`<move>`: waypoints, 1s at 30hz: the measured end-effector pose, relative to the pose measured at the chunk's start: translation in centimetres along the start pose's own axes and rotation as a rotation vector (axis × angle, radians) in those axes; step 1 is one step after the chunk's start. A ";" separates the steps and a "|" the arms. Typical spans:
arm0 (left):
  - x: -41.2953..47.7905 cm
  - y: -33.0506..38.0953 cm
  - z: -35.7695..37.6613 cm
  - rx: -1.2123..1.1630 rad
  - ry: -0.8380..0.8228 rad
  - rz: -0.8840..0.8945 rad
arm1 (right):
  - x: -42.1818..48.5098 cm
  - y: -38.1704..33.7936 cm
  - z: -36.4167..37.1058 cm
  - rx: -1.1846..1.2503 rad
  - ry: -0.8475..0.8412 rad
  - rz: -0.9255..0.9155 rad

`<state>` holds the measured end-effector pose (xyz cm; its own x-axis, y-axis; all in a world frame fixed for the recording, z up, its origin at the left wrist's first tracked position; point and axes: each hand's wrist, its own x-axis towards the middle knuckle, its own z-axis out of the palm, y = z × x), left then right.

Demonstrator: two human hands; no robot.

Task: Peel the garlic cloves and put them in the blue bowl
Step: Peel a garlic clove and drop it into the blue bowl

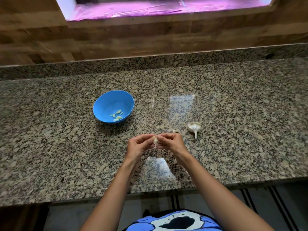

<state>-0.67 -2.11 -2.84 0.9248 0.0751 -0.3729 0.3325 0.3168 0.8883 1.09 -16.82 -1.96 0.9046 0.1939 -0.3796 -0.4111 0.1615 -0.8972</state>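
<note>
Blue printed shirt (175,220) nearest; no legible writing. Both hands' fingers (164,139) pinch garlic clove (155,140).

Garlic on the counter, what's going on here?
A person is peeling garlic by hand. The left hand and right hand together pinch one garlic clove above the granite counter, with skin hanging loose from it. The blue bowl, farther back on the left, already holds a few peeled cloves. The rest of the garlic bulb and a scrap of skin lie to the right.
</note>
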 end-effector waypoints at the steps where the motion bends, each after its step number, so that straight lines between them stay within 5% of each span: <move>1: 0.0 0.0 0.0 -0.038 0.002 -0.011 | 0.0 -0.1 0.0 -0.009 -0.003 -0.003; 9: -0.5 0.0 0.7 0.041 -0.007 0.024 | 0.4 0.8 0.1 -0.302 0.059 -0.171; 22: 0.1 -0.4 -0.8 -0.457 0.153 -0.103 | -0.4 0.5 -0.6 0.316 0.164 0.142; 30: 0.5 -1.0 -5.8 0.755 0.401 0.201 | -0.7 0.9 -3.0 0.137 0.202 0.141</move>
<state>-1.57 3.10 -5.49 0.8915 0.4336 -0.1308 0.3351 -0.4373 0.8346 0.44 -19.69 -3.14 0.8359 0.0293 -0.5480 -0.5333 0.2791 -0.7986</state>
